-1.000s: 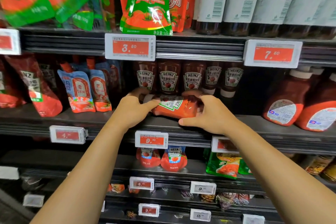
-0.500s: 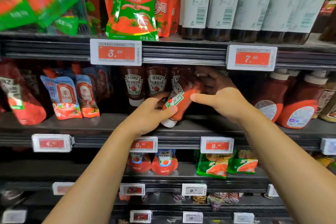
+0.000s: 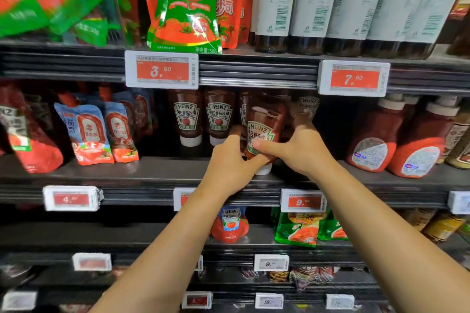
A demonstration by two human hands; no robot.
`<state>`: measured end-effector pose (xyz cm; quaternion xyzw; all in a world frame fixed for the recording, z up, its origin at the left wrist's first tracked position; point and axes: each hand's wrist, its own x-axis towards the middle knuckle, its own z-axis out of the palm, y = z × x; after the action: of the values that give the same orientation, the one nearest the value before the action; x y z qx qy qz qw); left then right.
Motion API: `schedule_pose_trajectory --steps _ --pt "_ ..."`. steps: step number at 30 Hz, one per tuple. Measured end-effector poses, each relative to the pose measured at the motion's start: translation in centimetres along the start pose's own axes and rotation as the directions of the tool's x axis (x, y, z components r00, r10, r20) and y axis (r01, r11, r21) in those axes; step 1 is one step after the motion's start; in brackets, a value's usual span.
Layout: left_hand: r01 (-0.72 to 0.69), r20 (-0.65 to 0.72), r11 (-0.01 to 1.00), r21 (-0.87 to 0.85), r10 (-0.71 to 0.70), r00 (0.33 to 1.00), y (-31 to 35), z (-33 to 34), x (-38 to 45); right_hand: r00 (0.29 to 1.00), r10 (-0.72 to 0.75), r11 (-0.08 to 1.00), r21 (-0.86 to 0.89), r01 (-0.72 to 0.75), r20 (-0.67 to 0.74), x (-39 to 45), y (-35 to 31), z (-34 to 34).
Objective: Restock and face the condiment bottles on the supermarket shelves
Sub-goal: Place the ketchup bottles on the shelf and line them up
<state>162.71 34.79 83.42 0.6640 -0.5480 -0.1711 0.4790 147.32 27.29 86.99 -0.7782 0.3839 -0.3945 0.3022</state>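
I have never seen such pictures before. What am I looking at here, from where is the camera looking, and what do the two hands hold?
There is no machine. A person wears one wide camera on the head, so you look forward and down along both arms at supermarket shelves. The left hand and the right hand together grip one Heinz ketchup bottle, cap down, on the middle shelf. Left of it stand two more Heinz bottles in a row, and further left ketchup pouches. Red price tags hang on the shelf edges.

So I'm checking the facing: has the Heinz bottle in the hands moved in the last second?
Yes. The Heinz bottle went from lying sideways at the shelf edge to upright, cap down, in the row.
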Motion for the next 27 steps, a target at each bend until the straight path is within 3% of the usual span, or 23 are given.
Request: schedule_pose_trajectory --steps 4,8,11,14,17,22,27 --pt "-0.05 -0.019 0.997 0.058 0.051 0.999 -0.1 -1.0 -0.3 1.0 0.005 0.997 0.079 -0.004 -0.016 -0.6 1.6 0.5" --pt "-0.083 -0.366 0.976 0.201 0.153 0.918 -0.4 -3.6 -0.4 0.999 -0.019 0.983 0.179 0.026 -0.045 -0.5 2.6 0.1" --pt "0.036 -0.505 0.971 0.238 0.092 0.858 -1.1 -5.7 0.3 0.998 -0.003 0.981 0.194 0.017 -0.068 -0.4 3.4 -0.6" --pt "0.13 -0.509 0.97 0.207 -0.007 0.861 -1.9 -6.5 1.3 0.994 0.031 0.972 0.234 -0.005 -0.106 0.0 4.7 -1.1" --pt "0.122 -0.528 0.987 0.106 -0.048 0.848 -2.2 -6.7 2.2 0.987 0.091 0.971 0.23 -0.059 -0.131 0.8 6.0 -1.1" --pt "0.234 -0.452 0.971 0.046 -0.189 0.872 -3.2 -6.6 5.0 0.972 0.13 0.991 0.016 -0.129 -0.194 2.4 6.2 -0.9" --pt "0.255 -0.418 0.967 -0.002 -0.232 0.878 -4.1 -6.0 6.1 0.973 0.2 0.97 -0.12 -0.213 -0.113 4.6 5.1 -0.8"
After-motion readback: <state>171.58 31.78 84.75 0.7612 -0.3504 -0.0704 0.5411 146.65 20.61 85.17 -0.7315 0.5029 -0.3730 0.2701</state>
